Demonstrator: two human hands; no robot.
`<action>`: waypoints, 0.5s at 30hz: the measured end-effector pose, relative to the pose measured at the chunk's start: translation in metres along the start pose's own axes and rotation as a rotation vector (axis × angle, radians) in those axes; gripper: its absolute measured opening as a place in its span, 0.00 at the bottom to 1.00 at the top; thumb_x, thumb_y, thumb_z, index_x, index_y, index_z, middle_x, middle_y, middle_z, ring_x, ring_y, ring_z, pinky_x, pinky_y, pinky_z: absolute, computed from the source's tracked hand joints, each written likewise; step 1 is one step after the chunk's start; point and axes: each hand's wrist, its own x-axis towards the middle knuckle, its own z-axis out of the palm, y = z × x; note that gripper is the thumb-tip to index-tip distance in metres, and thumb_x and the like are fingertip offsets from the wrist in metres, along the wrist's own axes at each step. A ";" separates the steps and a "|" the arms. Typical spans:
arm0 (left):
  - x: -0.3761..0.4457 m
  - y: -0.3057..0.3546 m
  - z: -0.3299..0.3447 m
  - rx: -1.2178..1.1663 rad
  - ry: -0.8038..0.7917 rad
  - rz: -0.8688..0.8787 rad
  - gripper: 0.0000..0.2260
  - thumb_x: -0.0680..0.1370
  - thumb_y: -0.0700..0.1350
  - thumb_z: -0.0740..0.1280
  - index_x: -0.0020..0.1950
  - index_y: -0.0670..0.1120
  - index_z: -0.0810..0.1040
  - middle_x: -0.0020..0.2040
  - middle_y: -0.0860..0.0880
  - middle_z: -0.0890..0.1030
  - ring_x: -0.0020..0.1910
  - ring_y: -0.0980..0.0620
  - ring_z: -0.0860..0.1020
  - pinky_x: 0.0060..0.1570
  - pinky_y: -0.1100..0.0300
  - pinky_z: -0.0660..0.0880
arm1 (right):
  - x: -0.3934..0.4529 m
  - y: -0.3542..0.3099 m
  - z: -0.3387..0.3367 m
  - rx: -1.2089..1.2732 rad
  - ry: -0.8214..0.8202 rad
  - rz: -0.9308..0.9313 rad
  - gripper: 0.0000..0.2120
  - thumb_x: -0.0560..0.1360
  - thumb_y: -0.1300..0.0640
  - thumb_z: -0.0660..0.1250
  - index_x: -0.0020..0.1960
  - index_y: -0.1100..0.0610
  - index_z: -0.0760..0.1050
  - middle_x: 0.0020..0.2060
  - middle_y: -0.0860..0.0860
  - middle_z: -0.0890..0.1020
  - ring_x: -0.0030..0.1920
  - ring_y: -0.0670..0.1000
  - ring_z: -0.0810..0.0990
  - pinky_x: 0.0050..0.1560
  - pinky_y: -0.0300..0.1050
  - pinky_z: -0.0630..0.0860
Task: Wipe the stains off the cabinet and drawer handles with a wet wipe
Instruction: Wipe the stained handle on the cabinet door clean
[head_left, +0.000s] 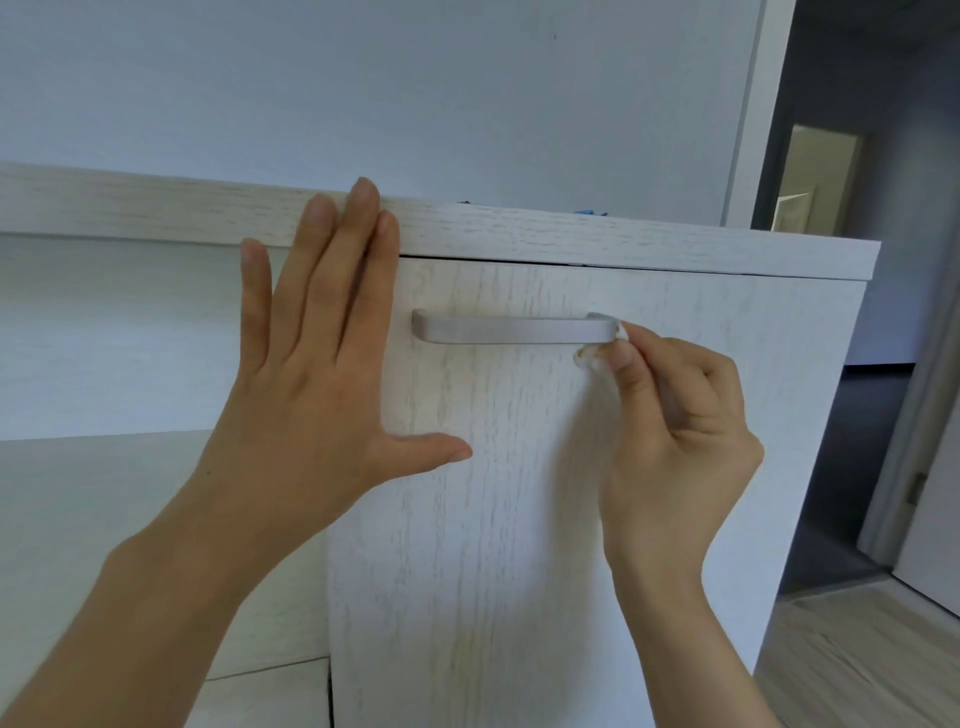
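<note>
A pale wood-grain cabinet door (519, 493) carries a horizontal silver bar handle (511, 328) near its top. My left hand (317, 353) lies flat on the door's left edge, fingers spread and pointing up to the cabinet's top board. My right hand (675, 431) pinches a small crumpled wet wipe (597, 356) with brownish marks, pressed at the handle's right end. Most of the wipe is hidden by my fingers.
The cabinet's top board (623, 244) runs across the view, with small blue and dark items barely showing on it. An open recess (104, 338) lies left of the door. To the right are a doorway (883, 312), a white door frame and wooden flooring (857, 660).
</note>
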 end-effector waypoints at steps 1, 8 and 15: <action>0.000 0.000 0.000 0.005 0.000 0.000 0.57 0.64 0.74 0.61 0.77 0.37 0.47 0.76 0.41 0.48 0.76 0.52 0.39 0.73 0.53 0.32 | 0.002 -0.001 0.001 0.027 -0.013 0.037 0.09 0.74 0.60 0.69 0.48 0.46 0.80 0.44 0.45 0.78 0.46 0.38 0.78 0.48 0.28 0.71; 0.000 -0.001 0.001 -0.015 0.001 0.000 0.58 0.63 0.75 0.62 0.77 0.37 0.47 0.76 0.41 0.47 0.75 0.53 0.38 0.72 0.54 0.31 | 0.007 -0.005 -0.007 0.140 -0.107 0.143 0.09 0.75 0.59 0.68 0.45 0.44 0.80 0.46 0.43 0.82 0.50 0.40 0.80 0.53 0.31 0.73; -0.002 0.001 -0.001 0.035 0.033 0.018 0.56 0.63 0.71 0.62 0.76 0.34 0.48 0.76 0.37 0.50 0.75 0.40 0.46 0.72 0.52 0.33 | -0.012 -0.024 -0.011 0.036 -0.225 -0.109 0.07 0.73 0.60 0.69 0.49 0.51 0.80 0.43 0.51 0.80 0.45 0.40 0.78 0.48 0.28 0.71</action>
